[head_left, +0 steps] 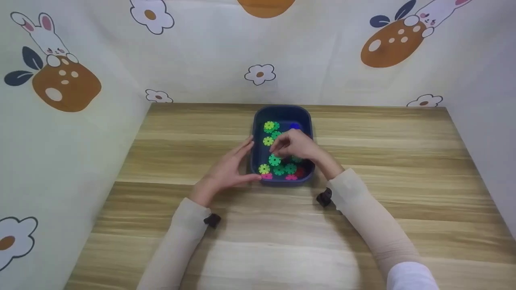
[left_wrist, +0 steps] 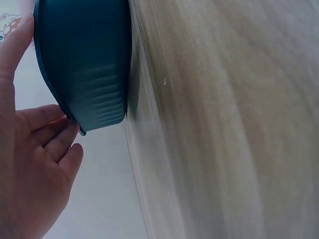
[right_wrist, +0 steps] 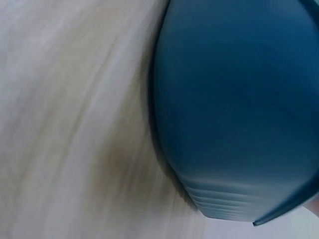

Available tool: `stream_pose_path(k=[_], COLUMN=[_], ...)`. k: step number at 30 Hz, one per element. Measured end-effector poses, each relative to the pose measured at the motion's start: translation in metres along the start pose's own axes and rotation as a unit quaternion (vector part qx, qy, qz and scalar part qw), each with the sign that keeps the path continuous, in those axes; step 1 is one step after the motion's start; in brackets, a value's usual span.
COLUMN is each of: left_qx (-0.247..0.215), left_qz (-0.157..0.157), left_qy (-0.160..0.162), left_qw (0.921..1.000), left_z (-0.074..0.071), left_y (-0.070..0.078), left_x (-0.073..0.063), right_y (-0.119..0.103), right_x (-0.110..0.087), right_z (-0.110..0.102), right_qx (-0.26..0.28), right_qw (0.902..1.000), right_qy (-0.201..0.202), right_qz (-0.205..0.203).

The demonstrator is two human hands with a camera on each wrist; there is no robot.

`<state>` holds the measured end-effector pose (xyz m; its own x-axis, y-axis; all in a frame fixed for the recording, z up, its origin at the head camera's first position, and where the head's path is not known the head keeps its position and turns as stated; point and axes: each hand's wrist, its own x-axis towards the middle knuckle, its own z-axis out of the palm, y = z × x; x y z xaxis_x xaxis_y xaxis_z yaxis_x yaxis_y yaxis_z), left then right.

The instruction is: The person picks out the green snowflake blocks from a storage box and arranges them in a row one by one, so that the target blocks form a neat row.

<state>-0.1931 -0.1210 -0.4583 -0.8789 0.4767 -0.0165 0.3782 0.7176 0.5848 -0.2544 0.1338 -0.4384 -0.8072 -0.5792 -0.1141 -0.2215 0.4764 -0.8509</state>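
A dark blue plastic tray [head_left: 254, 121] stands on the wooden table. Snowflake-shaped plastic discs lie in it: a yellow disc [head_left: 268, 141], a green disc [head_left: 274, 160], a pink disc [head_left: 291, 177] and several others. My left hand [head_left: 225, 171] touches the tray's left side, fingers along the rim and thumb near the front corner. In the left wrist view those fingers rest against the rim, fairly straight. Over the tray, my right hand [head_left: 296, 145] has bent fingers, with the tips close above the green disc. Whether they pinch anything is hidden. Only the tray's outer wall [right_wrist: 234, 99] fills most of the right wrist view.
The wooden table [head_left: 403, 161] extends on both sides of the tray. A pale printed cloth [head_left: 306, 52] hangs behind it and along the sides. A dark blue disc [head_left: 294, 126] lies at the tray's far end. Dark wrist devices sit at both cuffs.
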Motion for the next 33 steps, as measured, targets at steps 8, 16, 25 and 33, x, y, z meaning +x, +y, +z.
stream_pose_path(k=[8, 16, 25, 33], left_qx=[-0.003, -0.007, -0.014, -0.003], left_qz=[-0.005, -0.016, -0.015, -0.002], left_qy=[0.003, 0.003, 0.003, 0.003], left_qw=[1.0, 0.9998, 0.9998, 1.0], left_z=[-0.001, 0.001, 0.001, 0.001], left_y=[0.0, -0.001, -0.001, -0.002], left_x=[-0.001, 0.0, 0.0, 0.001], right_y=[-0.006, -0.009, -0.011, -0.011], right_x=[-0.001, -0.004, -0.006, -0.009], right_z=[-0.011, -0.021, -0.032, -0.041], right_qx=[-0.03, -0.03, -0.003, 0.016], right_qw=[0.9984, 0.9964, 0.9921, 0.9858], right_qy=[0.045, 0.079, 0.125, 0.167], right_qz=[0.015, -0.001, -0.008, 0.003])
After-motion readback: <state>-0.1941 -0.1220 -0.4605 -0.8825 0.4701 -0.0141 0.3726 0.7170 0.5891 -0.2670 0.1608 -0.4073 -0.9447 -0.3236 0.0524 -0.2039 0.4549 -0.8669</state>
